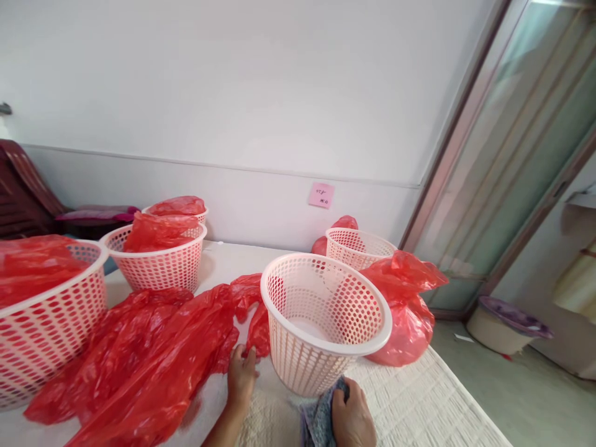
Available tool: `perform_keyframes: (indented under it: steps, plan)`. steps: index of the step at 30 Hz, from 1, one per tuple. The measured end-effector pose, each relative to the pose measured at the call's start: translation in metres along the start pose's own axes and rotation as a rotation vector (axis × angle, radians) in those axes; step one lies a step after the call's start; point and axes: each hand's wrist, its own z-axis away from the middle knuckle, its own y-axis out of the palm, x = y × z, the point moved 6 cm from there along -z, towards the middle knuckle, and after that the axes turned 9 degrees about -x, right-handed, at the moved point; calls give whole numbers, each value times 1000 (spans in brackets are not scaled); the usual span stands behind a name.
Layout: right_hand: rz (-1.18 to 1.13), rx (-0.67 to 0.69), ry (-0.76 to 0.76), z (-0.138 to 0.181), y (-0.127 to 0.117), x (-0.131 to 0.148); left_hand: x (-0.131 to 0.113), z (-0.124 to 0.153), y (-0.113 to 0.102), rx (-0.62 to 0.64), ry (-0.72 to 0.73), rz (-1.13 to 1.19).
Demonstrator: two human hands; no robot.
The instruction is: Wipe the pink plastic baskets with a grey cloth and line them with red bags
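My left hand (241, 375) rests on the edge of a red plastic bag (153, 354) spread over the white table (419, 403), fingers closed on the bag's edge. My right hand (351, 419) grips a grey-blue cloth (319, 422) pressed against the base of an empty pale pink perforated basket (326, 320), which is tilted toward me.
Three pink baskets (158, 261) lined with red bags stand at the left. Another empty basket (358, 247) stands behind, with a bunched red bag (405, 310) beside it. A pink note (321, 195) sticks to the wall. A glass door (512, 155) and a floor bin (507, 323) are to the right.
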Motion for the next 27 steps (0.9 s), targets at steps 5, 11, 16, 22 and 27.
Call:
perform_keyframes:
  steps: [5, 11, 16, 22, 27]
  plan:
    - [11, -30, -4, 2, -2, 2, -43, 22, 1, -33, -13, 295]
    - [-90, -61, -19, 4, -3, 3, -135, 81, -12, -25, 49, 601]
    - [-205, -50, -37, 1, -4, -1, -177, 131, -32, 15, 90, 681]
    - [-400, -51, -12, -15, -16, -19, -159, 163, -70, -51, 21, 703]
    - [-508, -167, 146, -26, -35, -50, -134, 187, -96, -74, -18, 623]
